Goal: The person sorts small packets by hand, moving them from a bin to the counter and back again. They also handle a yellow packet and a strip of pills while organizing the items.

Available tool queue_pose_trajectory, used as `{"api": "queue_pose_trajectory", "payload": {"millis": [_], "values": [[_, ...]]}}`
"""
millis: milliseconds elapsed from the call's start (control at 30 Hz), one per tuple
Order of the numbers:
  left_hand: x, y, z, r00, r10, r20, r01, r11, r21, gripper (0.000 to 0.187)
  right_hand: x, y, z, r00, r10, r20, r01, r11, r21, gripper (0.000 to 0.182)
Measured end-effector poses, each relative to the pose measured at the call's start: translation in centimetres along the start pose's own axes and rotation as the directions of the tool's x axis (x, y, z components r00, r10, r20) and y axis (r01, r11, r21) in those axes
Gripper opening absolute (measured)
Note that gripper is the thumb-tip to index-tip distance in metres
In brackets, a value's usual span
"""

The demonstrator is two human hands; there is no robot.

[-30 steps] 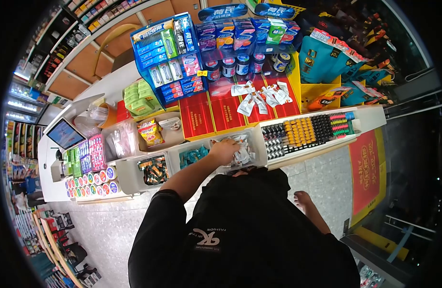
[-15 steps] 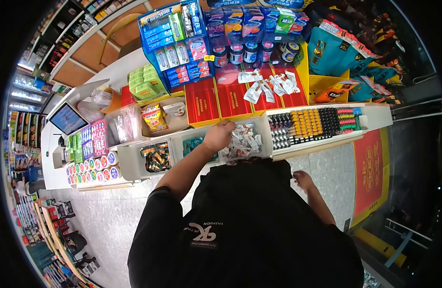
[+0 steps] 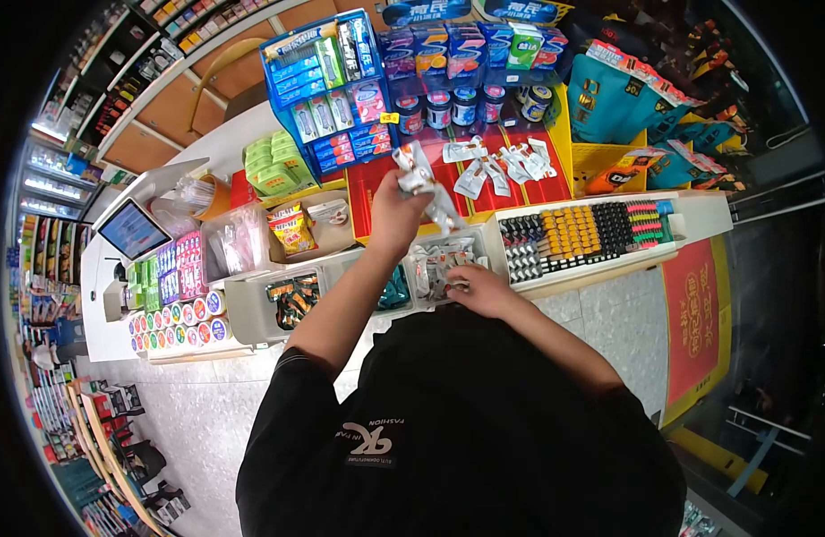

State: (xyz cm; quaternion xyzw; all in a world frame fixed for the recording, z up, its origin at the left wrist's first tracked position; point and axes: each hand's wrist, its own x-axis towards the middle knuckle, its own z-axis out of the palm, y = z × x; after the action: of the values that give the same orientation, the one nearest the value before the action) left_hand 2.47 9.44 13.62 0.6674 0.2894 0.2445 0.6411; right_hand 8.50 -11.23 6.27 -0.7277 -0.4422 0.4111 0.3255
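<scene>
The left hand [image 3: 396,213] of the person whose view I followed from afar was closed around a bunch of white packets [image 3: 419,177], which jutted from the fingers to the right, above the red boxes [image 3: 369,190]; I made out at least two in the bunch. The right hand [image 3: 484,291] curled over the heaped packets [image 3: 441,259] in a bin [image 3: 491,255] at the counter's near side, though I could not tell whether its fingers had hold of any. Half a second earlier, I had seen the left hand low at that bin and the right hand hanging apart from the counter; by this moment the first had risen with its load and the second had reached in. The loose packets [image 3: 470,179] lay fanned on the red boxes as before, overlapping too much for a sure count. Farther out I counted one yellow snack bag [image 3: 291,228], one blue rack [image 3: 298,150], at least five jars [image 3: 464,107], one orange bag [image 3: 623,170] and, to the far left, one lit screen [image 3: 133,231].
</scene>
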Motion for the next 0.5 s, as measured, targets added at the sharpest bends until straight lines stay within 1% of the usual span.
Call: {"api": "queue_pose_trajectory", "payload": {"millis": [33, 67, 100, 133, 167, 200, 233, 267, 300, 333, 367, 400, 433, 467, 500], "values": [[0.6, 1.3, 0.5, 0.995, -0.098, -0.021, 0.093, 0.978, -0.187, 0.039, 1.2, 0.7, 0.8, 1.0, 0.011, -0.002, -0.011, 0.969, -0.249, 0.053], [1.2, 2.2, 0.9, 0.98, -0.2, -0.023, 0.177, 0.913, -0.369, 0.043, 2.2, 1.5, 1.4, 1.0, 0.003, 0.0, -0.002, 0.968, -0.252, 0.053], [1.8, 1.8, 1.1, 0.987, -0.159, 0.019, 0.155, 0.914, -0.375, 0.055, 3.0, 2.3, 2.0, 0.998, -0.068, 0.001, 0.063, 0.925, -0.376, 0.064], [2.9, 1.0, 1.0, 0.986, -0.136, 0.096, 0.154, 0.963, -0.223, 0.068, 3.7, 2.6, 2.2, 0.991, -0.137, 0.011, 0.124, 0.86, -0.494, 0.075], [3.4, 0.1, 0.9, 0.983, -0.133, 0.126, 0.15, 0.979, -0.141, 0.069, 4.3, 3.0, 2.2, 0.99, -0.14, 0.018, 0.13, 0.856, -0.5, 0.075], [3.5, -0.3, 0.8, 0.978, -0.136, 0.156, 0.147, 0.988, -0.058, 0.069, 4.8, 3.0, 2.1, 0.997, -0.062, 0.055, 0.082, 0.85, -0.521, 0.08], [3.3, -0.7, 0.5, 0.979, -0.136, 0.151, 0.147, 0.987, -0.061, 0.069, 5.2, 3.1, 2.0, 0.996, 0.018, 0.09, 0.034, 0.839, -0.542, 0.085], [2.9, -1.3, 0.0, 0.981, -0.099, 0.167, 0.094, 0.995, 0.034, 0.07, 5.5, 3.2, 1.9, 0.995, 0.016, 0.094, 0.038, 0.838, -0.545, 0.085], [2.6, -2.0, -0.7, 0.98, -0.07, 0.188, 0.046, 0.99, 0.13, 0.07, 5.6, 3.2, 2.1, 0.995, 0.064, 0.073, -0.012, 0.824, -0.567, 0.088], [2.5, -3.4, -1.5, 0.979, -0.084, 0.185, 0.061, 0.99, 0.13, 0.07, 5.5, 3.3, 2.5, 0.991, 0.118, 0.057, -0.063, 0.809, -0.585, 0.09], [2.3, -4.8, -2.4, 0.992, -0.006, 0.124, -0.017, 0.984, 0.179, 0.068, 5.4, 3.3, 3.0, 0.989, 0.13, 0.073, -0.064, 0.812, -0.58, 0.09], [1.9, -5.9, -3.2, 0.995, 0.076, 0.067, -0.089, 0.969, 0.232, 0.067, 5.5, 3.1, 3.2, 0.989, 0.147, 0.033, -0.101, 0.809, -0.579, 0.092], [0.4, -3.4, -3.7, 0.994, 0.107, -0.01, -0.092, 0.898, 0.429, 0.067, 5.6, 2.7, 3.3, 0.986, 0.165, -0.004, -0.136, 0.804, -0.579, 0.093], [-0.5, -3.6, -4.1, 0.988, 0.135, -0.068, -0.096, 0.907, 0.41, 0.066, 5.6, 2.3, 3.5, 0.983, 0.18, 0.019, -0.136, 0.802, -0.581, 0.093], [-1.4, -3.2, -4.6, 0.981, 0.183, -0.064, -0.133, 0.875, 0.466, 0.064, 5.6, 1.6, 3.5, 0.983, 0.184, -0.008, -0.152, 0.787, -0.597, 0.093]]}}
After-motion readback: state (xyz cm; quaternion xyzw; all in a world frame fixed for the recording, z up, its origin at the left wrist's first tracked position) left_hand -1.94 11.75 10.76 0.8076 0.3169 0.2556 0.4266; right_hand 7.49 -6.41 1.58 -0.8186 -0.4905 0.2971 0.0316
